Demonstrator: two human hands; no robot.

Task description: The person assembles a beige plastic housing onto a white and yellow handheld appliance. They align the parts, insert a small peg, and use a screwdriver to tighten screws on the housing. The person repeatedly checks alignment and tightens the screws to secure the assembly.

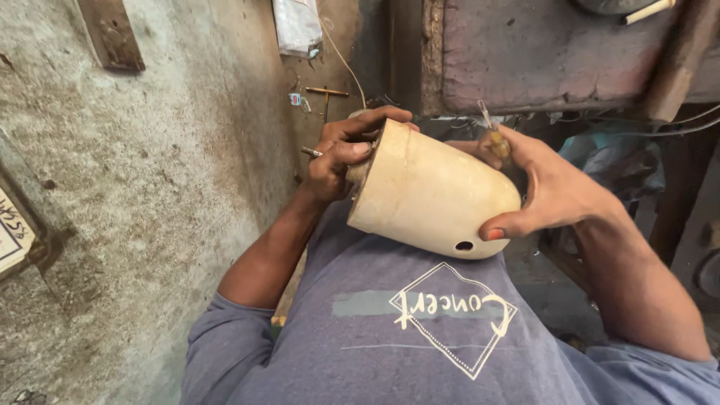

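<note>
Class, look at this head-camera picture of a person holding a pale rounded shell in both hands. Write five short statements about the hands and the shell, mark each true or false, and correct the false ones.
1. Both hands are on the shell. True.
2. The shell is dark green. False: it is pale cream.
3. The shell has a small round hole near its rounded end. True.
4. The right hand is empty apart from the shell. False: its fingers also hold a small thin tool.
5. The left hand rests flat on the wall. False: it grips the shell's wide open end, away from the wall.
</note>
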